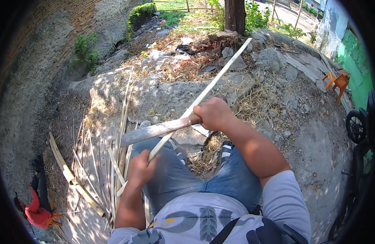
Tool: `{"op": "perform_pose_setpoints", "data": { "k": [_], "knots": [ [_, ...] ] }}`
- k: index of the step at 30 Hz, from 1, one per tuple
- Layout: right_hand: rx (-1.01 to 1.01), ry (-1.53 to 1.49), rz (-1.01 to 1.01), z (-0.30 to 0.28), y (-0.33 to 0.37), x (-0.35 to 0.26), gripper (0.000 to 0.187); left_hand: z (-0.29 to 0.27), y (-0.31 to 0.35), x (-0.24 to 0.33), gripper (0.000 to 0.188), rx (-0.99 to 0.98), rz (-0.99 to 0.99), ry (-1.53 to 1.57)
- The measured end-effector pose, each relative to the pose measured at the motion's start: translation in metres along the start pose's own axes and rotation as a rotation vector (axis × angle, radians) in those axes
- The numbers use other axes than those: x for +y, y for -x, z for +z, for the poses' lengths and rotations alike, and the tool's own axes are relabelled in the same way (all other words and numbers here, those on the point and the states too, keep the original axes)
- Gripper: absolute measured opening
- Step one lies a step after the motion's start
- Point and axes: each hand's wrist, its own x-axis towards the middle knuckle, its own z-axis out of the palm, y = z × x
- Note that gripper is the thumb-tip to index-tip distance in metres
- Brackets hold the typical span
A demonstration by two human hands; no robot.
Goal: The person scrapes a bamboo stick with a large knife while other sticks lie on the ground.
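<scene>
My right hand (214, 114) is closed round the brown handle of a machete (155, 131), whose broad grey blade points left. A long pale bamboo strip (212, 84) slants from my lap up toward the tree. Its near end sits in my closed left hand (142, 168), over my left thigh. The blade crosses the strip between my two hands; I cannot tell whether it is cutting into it. Several split bamboo strips (113, 179) lie on the ground beside my left leg.
A thicker bamboo piece (71, 178) lies farther left, near a person in red (34, 209) seated on an orange chair. Ahead are a low rubble ledge (163, 95) with shavings and litter, and a tree trunk (235, 16). To the right stand an orange chair (340, 84) and a motorbike (355, 126).
</scene>
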Motion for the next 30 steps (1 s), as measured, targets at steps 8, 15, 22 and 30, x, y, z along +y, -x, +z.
{"op": "perform_pose_setpoints", "data": {
  "k": [8, 15, 22, 30],
  "knots": [
    [0.253, -0.221, 0.484, -0.004, 0.011, 0.051, 0.017, 0.006, 0.0, -0.009, 0.035, 0.037, -0.086, 0.111],
    [0.263, -0.283, 0.323, -0.006, 0.016, 0.041, 0.02, 0.007, -0.005, -0.019, 0.033, 0.017, -0.066, 0.292],
    [0.108, -0.065, -0.022, -0.005, 0.001, -0.002, 0.023, 0.012, 0.004, -0.016, 0.032, 0.151, -0.069, 0.242],
    [0.157, -0.117, 0.131, 0.007, -0.006, 0.029, 0.021, 0.018, 0.002, -0.006, 0.037, 0.245, -0.044, 0.208]
  ]
}}
